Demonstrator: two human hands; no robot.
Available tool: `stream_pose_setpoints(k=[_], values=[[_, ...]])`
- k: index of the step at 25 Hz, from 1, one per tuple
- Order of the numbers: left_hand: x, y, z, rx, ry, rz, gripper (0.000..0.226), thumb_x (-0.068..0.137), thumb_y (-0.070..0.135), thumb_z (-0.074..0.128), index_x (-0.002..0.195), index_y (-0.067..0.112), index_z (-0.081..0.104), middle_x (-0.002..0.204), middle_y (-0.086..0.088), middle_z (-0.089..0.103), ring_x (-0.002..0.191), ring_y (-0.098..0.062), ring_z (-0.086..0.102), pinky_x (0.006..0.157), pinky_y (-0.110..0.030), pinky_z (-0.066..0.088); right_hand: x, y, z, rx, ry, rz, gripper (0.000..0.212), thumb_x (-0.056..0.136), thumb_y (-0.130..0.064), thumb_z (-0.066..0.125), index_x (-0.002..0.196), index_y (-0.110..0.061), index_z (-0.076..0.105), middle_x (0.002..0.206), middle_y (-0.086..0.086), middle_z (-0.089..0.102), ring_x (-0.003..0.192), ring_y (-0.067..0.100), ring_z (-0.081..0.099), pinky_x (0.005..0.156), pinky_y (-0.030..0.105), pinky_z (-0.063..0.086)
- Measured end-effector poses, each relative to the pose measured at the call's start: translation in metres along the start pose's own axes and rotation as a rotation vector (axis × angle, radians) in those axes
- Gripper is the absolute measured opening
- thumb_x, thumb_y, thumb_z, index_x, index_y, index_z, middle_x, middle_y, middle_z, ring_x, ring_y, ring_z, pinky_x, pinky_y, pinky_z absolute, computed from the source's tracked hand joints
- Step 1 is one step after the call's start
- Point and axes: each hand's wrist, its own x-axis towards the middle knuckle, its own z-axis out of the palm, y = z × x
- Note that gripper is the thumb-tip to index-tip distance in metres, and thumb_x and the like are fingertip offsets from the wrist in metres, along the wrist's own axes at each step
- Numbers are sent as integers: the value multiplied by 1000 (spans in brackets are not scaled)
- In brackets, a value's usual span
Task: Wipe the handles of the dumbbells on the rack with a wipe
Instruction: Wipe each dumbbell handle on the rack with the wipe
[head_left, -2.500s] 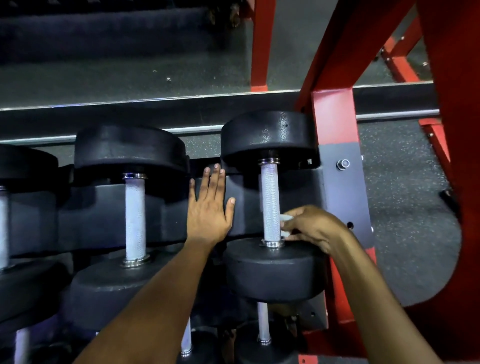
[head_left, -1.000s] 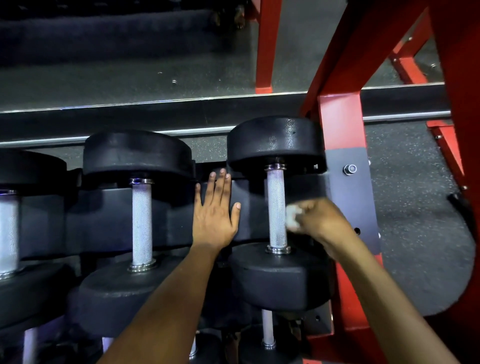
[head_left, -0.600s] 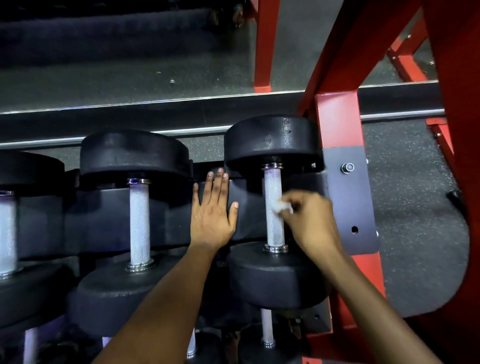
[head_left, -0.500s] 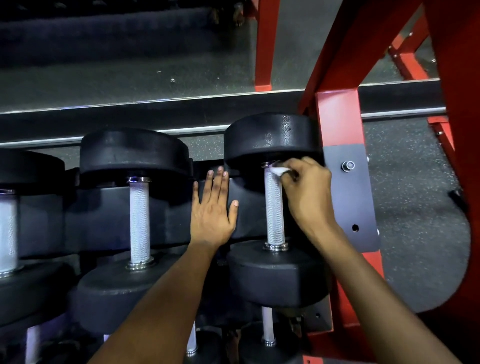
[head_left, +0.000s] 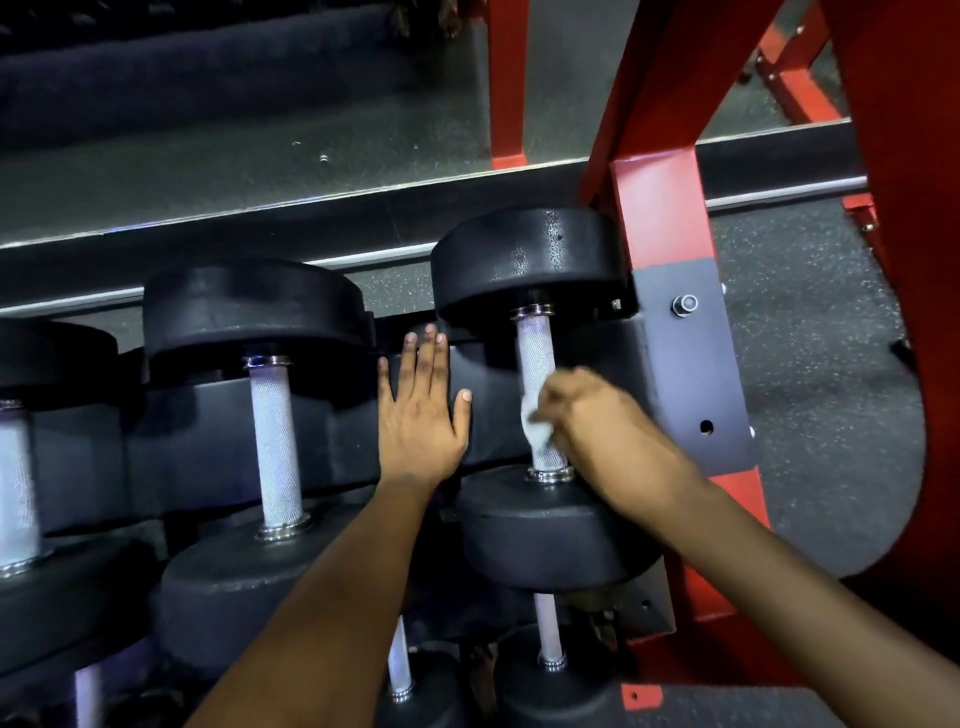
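Black dumbbells with knurled silver handles lie on a dark rack shelf. My right hand pinches a small white wipe against the lower part of the rightmost dumbbell's handle; the hand is motion-blurred. My left hand lies flat with fingers straight on the shelf between that dumbbell and the middle dumbbell's handle. A third handle shows at the left edge.
A red rack upright with a grey bolted plate stands just right of the wiped dumbbell. More dumbbell handles sit on a lower shelf. Speckled rubber floor lies to the right and behind.
My right hand has slid the wipe from the top of the rightmost handle down to its lower part. My left hand has stayed flat on the shelf.
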Motion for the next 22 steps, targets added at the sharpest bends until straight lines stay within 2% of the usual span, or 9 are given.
stream_pose_setpoints(k=[1,2,7,11,14,16,18,20,22], values=[[0,0,0,1,-1,-3,66,93,37,32,149,2,29,157,-12,27,146,-27,21,118,-43,0,-12,0,3,0,-149,-25,23,88,-1,46,97,-5,67,102,13,60,97,29,55,83,37,46],[1,1,0,-4,-6,-5,66,93,37,31,149,2,28,158,-12,26,146,-27,21,118,-43,1,-11,2,2,23,-164,-41,23,89,-2,46,100,-5,66,105,14,60,100,31,55,85,39,46],[0,1,-1,-2,-39,-15,66,94,38,30,150,3,27,158,-11,25,147,-25,18,118,-45,3,36,-1,-20,19,87,-35,24,86,8,46,100,5,65,107,23,55,102,35,48,85,40,38],[0,1,-4,-15,-75,-25,67,96,39,28,151,4,18,161,-9,14,148,-23,10,118,-41,-7,-7,-8,-5,-46,-279,-43,26,82,1,52,102,-11,63,104,12,56,97,33,57,80,37,48],[-4,4,-8,-42,-97,-93,69,98,45,22,150,3,7,160,-9,2,149,-24,4,118,-38,-9,15,-8,-22,112,-34,-125,8,92,-19,52,96,-19,59,99,-1,54,90,20,52,75,35,40],[-10,6,-11,-77,-122,-150,70,98,50,15,150,5,0,159,-7,-6,149,-22,-3,117,-35,-14,33,3,-25,-180,-23,-242,23,96,-19,44,115,-17,58,124,2,53,114,20,49,93,37,40],[-14,6,-12,-84,-145,-162,70,97,52,9,149,9,-6,159,-5,-11,148,-20,-10,117,-36,-15,31,14,-10,-531,-215,-456,38,99,-14,31,132,-13,49,141,8,42,135,22,35,112,39,21],[-15,6,-12,-80,-163,-157,70,95,53,6,149,10,-8,159,-4,-14,148,-20,-12,116,-37,-16,18,12,-4,-663,-485,-730,42,94,-16,24,117,-18,59,124,3,58,124,19,50,114,36,18],[-13,5,-12,-76,-175,-152,71,94,54,4,149,10,-9,158,-4,-16,148,-20,-14,115,-36,-18,39,17,-11,-836,-475,-805,39,92,-17,29,99,-21,67,104,-2,68,107,18,62,109,30,30]])
